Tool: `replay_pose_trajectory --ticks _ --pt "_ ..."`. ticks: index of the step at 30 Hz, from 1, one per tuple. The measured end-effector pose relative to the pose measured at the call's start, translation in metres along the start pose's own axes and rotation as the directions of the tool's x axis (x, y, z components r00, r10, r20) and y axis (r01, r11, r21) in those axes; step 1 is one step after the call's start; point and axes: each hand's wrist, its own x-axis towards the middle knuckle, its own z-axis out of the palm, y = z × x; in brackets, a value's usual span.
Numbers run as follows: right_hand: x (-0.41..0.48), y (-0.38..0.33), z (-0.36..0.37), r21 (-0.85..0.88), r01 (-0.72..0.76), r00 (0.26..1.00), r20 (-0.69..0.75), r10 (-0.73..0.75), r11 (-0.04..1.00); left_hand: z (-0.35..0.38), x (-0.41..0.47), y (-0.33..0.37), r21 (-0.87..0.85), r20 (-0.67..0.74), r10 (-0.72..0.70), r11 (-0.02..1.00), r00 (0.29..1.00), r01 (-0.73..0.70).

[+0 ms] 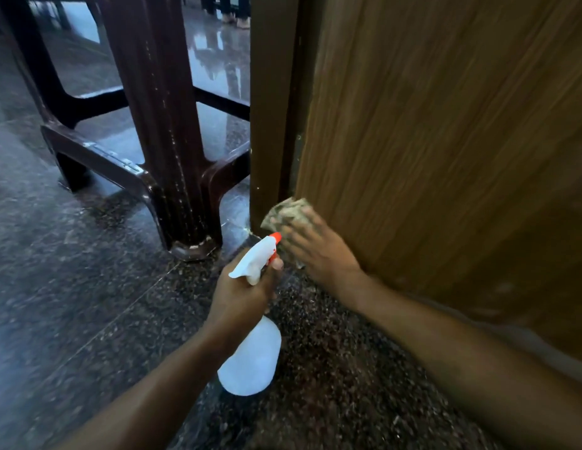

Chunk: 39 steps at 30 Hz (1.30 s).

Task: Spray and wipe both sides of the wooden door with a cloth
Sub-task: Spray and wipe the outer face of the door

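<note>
Head view: a grey patterned cloth (284, 213) is pressed to the bottom corner of the brown wood-grain door (445, 141) by the right grip (319, 251), fingers spread flat for broad contact. A white plastic spray bottle (250, 362) is clasped in the curled left grip (241, 297), nozzle aimed doorward for respraying.

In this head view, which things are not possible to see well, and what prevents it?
1. Cloth: head view, mostly under the right hand, and both are blurred by motion.
2. Spray bottle: head view, its neck is hidden inside the left hand.
3. Door: head view, its upper part is cut off by the top edge, and its other side faces away.
4. Brown furniture: head view, its top is cut off by the upper edge.
</note>
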Motion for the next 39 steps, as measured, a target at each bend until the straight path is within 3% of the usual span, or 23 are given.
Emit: replay_pose_trajectory --ticks 3,11,15,19,24,27,32,37,39 --pt "0.015 -0.038 0.024 0.028 0.092 0.973 0.209 -0.096 0.995 -0.001 0.0 0.001 0.008 0.004 0.023 1.0 1.0 -0.023" --pt "-0.085 -0.022 0.044 0.121 0.239 0.949 0.179 -0.258 0.964 -0.012 -0.01 -0.005 0.004 -0.046 0.007 1.0 0.999 -0.007" --pt "-0.133 0.018 0.045 0.174 0.143 0.98 0.113 -0.164 0.974 -0.005 -0.019 0.0 -0.01 -0.006 -0.01 1.0 1.0 0.01" --pt "-0.109 0.021 0.024 0.13 -0.018 0.998 0.069 0.009 0.991 0.01 -0.015 0.002 -0.006 0.04 -0.004 1.0 0.999 0.005" --pt "-0.032 -0.018 0.015 0.097 0.059 0.973 0.217 -0.079 0.994 0.022 -0.01 -0.007 0.056 0.05 -0.036 0.998 0.998 0.033" --pt "-0.04 -0.031 0.027 0.154 0.081 0.942 0.312 -0.126 0.985 0.026 -0.009 -0.009 0.08 0.063 -0.056 0.996 0.996 0.051" --pt "-0.137 -0.022 0.059 0.252 0.084 0.942 0.295 -0.159 0.964 0.036 -0.018 -0.01 0.099 0.123 -0.067 0.994 0.99 0.055" --pt "-0.293 0.011 0.055 0.219 -0.159 0.941 0.327 0.081 0.963 0.06 -0.035 -0.014 0.127 0.132 -0.081 0.99 0.988 0.064" --pt "-0.316 0.028 0.049 0.207 -0.174 0.932 0.349 0.094 0.963 0.076 -0.043 -0.011 0.111 0.169 -0.072 0.992 0.983 0.054"
